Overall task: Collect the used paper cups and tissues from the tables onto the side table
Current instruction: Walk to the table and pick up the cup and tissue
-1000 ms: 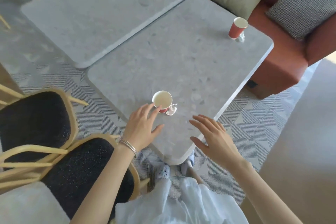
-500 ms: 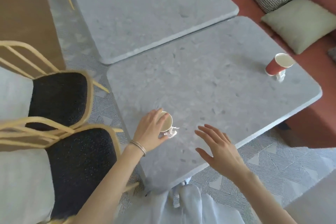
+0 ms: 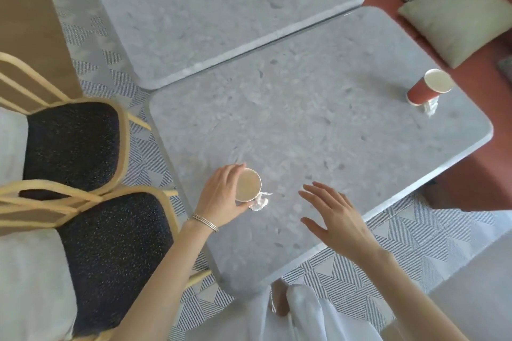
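Note:
A paper cup (image 3: 247, 185) stands near the front left of the grey stone table (image 3: 318, 133), and my left hand (image 3: 221, 198) grips it from the left side. A crumpled white tissue (image 3: 259, 202) lies against the cup's right side. My right hand (image 3: 335, 216) hovers open over the table to the right of the tissue, fingers spread. At the table's far right corner stands a second red paper cup (image 3: 428, 88) with another crumpled tissue (image 3: 429, 108) beside it.
A second grey table (image 3: 221, 8) abuts the first at the back. Two black-cushioned wooden chairs (image 3: 83, 174) stand on the left. A red sofa (image 3: 484, 169) with cushions (image 3: 454, 16) runs along the right. Patterned carpet lies below.
My left hand reached the near cup and closed around it. The view has shifted, so the tables sit further right. My right hand stayed open beside the tissue.

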Available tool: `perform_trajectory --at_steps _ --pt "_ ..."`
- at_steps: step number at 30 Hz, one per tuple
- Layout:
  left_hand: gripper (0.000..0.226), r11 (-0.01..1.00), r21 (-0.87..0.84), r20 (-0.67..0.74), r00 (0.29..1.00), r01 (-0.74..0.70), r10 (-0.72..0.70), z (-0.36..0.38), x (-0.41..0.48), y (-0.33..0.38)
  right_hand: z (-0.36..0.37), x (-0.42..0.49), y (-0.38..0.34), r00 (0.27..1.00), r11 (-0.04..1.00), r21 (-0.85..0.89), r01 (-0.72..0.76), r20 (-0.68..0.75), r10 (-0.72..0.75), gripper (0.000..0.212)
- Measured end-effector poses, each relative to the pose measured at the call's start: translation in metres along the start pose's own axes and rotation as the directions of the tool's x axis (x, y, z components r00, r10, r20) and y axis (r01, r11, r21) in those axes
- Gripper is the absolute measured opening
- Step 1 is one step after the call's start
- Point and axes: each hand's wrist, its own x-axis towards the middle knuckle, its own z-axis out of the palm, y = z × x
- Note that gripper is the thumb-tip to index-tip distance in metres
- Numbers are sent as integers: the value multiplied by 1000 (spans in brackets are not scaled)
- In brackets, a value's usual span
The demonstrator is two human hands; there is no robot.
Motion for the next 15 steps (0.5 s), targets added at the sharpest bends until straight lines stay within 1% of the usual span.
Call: perform_trajectory --at_steps 6,10,15 --pt "79 982 73 -42 983 -176 179 -18 18 18 -14 -1 5 996 997 -34 -76 -51 74 50" --pt "85 959 128 -58 963 -253 262 -33 33 43 -28 -8 13 987 992 -27 -126 -100 123 51" --pt "82 925 154 -69 930 -347 360 -36 55 81 -49 -23 37 971 982 -32 -186 -158 179 52"
